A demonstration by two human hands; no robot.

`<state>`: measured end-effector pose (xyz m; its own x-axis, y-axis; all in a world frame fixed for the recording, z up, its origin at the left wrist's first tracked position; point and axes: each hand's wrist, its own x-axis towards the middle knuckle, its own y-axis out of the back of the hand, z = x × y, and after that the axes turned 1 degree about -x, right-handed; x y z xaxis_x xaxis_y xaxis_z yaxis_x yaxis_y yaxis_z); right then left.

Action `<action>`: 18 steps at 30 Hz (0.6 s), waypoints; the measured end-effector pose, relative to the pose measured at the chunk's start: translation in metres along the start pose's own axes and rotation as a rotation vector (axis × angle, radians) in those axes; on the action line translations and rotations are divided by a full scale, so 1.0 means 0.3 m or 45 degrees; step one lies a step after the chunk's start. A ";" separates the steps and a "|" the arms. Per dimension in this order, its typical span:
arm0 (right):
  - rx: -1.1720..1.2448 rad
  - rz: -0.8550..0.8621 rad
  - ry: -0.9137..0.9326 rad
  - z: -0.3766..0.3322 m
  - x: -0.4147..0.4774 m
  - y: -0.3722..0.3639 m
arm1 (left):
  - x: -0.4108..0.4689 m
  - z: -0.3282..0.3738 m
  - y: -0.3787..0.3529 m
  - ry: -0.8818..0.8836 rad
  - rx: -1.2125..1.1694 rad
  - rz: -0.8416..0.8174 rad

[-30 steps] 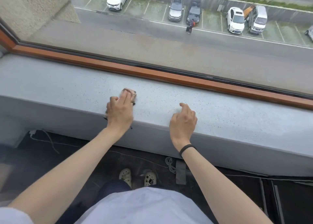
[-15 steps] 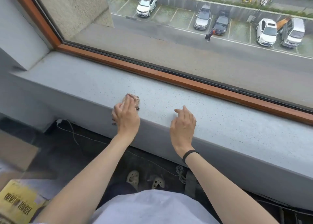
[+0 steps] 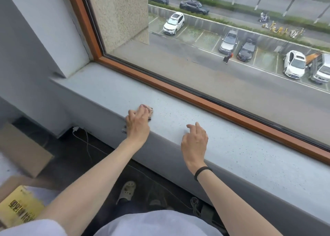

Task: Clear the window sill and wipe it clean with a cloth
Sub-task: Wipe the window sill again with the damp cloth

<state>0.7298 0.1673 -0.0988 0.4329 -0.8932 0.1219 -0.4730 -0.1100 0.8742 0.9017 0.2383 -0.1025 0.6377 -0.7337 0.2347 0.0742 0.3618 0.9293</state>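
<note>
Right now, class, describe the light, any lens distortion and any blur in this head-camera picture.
Head view: soft, even daylight, no hard shadows on the sill; the wide lens makes the upright window frame lean; the cloth under the left hand looks blurred.

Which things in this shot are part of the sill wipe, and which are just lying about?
In the job:
window sill
cloth
left hand, holding the cloth on the sill
right hand, resting on the sill

Lying about, below the sill:
cardboard box
yellow book
white cable
</note>
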 end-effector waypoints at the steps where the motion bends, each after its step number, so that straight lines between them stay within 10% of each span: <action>1: 0.002 -0.005 0.007 -0.028 0.012 -0.011 | -0.025 0.049 -0.020 -0.125 -0.016 -0.069; 6: -0.016 0.004 0.000 -0.182 0.091 -0.073 | 0.035 -0.118 -0.038 -0.672 0.026 -0.096; 13: -0.046 -0.010 -0.093 -0.348 0.138 -0.203 | 0.267 -0.435 0.042 -0.104 -0.058 0.020; 18: -0.141 -0.002 -0.067 -0.425 0.142 -0.311 | 0.143 -0.387 -0.001 -0.793 -0.148 -0.096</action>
<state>0.8902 0.1951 -0.1153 0.3911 -0.9151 0.0985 -0.3837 -0.0649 0.9212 1.0180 0.2735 -0.1259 0.0648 -0.9439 0.3238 0.2064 0.3301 0.9211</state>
